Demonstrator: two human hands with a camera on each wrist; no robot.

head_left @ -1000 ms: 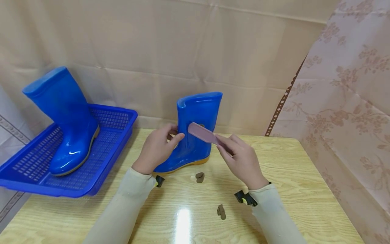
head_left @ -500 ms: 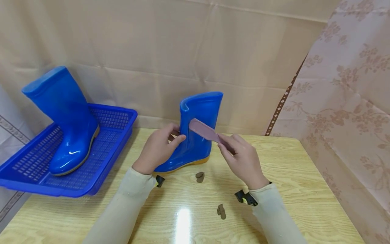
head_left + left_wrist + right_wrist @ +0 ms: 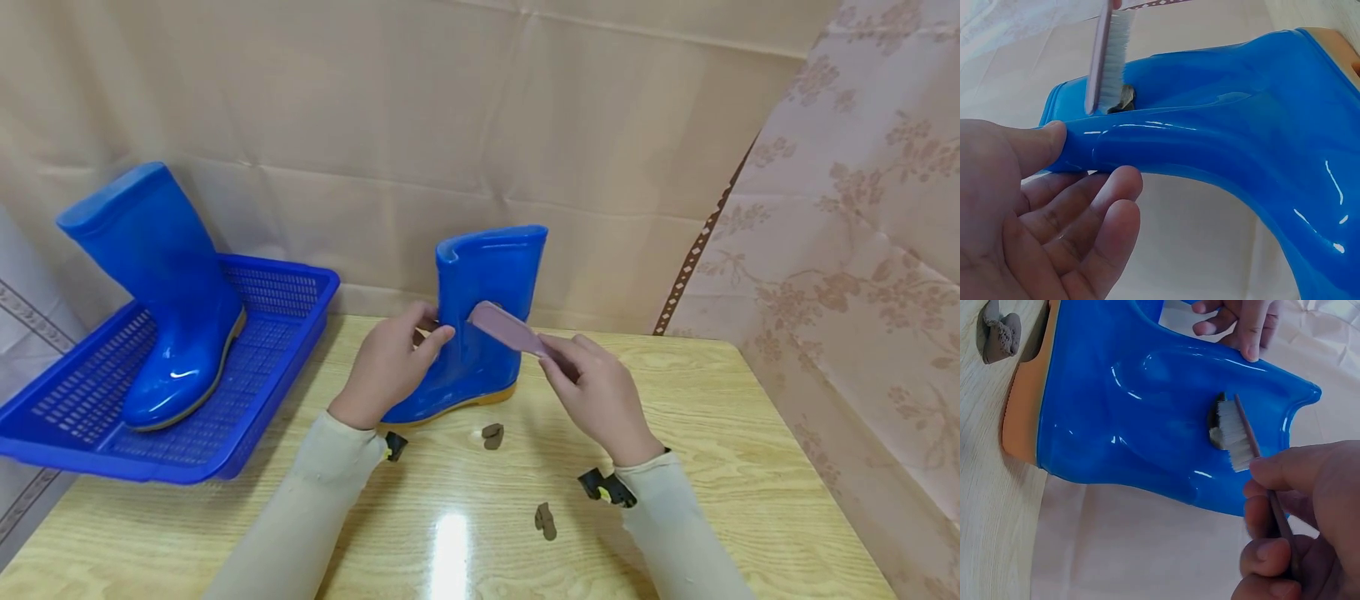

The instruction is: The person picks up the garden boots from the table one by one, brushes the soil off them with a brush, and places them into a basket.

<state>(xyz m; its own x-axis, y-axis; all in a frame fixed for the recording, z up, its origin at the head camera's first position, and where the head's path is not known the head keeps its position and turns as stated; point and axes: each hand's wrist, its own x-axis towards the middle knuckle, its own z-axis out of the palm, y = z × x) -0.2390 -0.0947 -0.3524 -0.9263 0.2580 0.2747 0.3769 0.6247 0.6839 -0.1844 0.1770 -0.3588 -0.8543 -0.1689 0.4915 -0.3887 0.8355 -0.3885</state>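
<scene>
A blue rubber rain boot point(image 3: 491, 267) with a tan sole stands upright on the table, toe to the left. My left hand point(image 3: 390, 362) holds the front of its shaft, thumb on one side and fingers on the other, as the left wrist view shows. In my right hand point(image 3: 596, 396) is the handle of a mauve brush point(image 3: 506, 327) with white bristles point(image 3: 1235, 434). Those bristles meet a dark brown patch point(image 3: 1215, 428) stuck on the shaft's side. From the head view the brush's back hides most of that patch.
At the left, a blue plastic basket point(image 3: 281, 367) contains a second blue boot point(image 3: 176, 333). Brown lumps lie on the table point(image 3: 712, 467): one lump point(image 3: 492, 436) near the heel, another lump point(image 3: 545, 521) closer to me. A beige curtain point(image 3: 360, 150) hangs behind.
The brush rose slightly along the shaft, then came back down and a little right. The boot's top edge bent to the right and returned. Both hands keep their holds.
</scene>
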